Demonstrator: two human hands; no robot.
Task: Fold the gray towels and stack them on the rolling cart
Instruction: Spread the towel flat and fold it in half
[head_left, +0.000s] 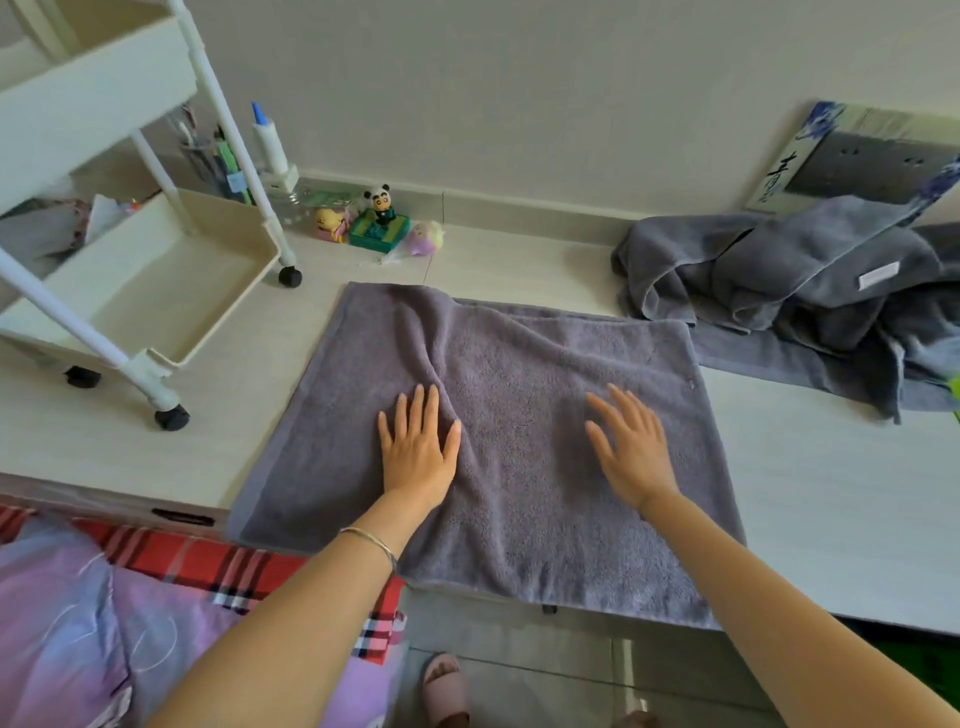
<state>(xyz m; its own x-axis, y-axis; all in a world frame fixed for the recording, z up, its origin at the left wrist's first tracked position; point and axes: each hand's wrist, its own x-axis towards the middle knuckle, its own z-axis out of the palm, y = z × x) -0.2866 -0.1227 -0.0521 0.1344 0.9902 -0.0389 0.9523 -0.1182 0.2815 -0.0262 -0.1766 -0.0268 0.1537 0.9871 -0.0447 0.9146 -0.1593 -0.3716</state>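
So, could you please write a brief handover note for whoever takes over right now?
Left hand open, flat on the spread gray towel. Right hand open over the same towel. It lies creased on the desk. Heap of gray towels far right. No towel shows on the rolling cart. Left: fold this one, stack it, then the heap.

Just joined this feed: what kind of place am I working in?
Probably a bedroom at home: plaid bedding lies beside the pale wooden surface, toy figurines sit against the wall, and a small rolling cart stands by the gray towel.
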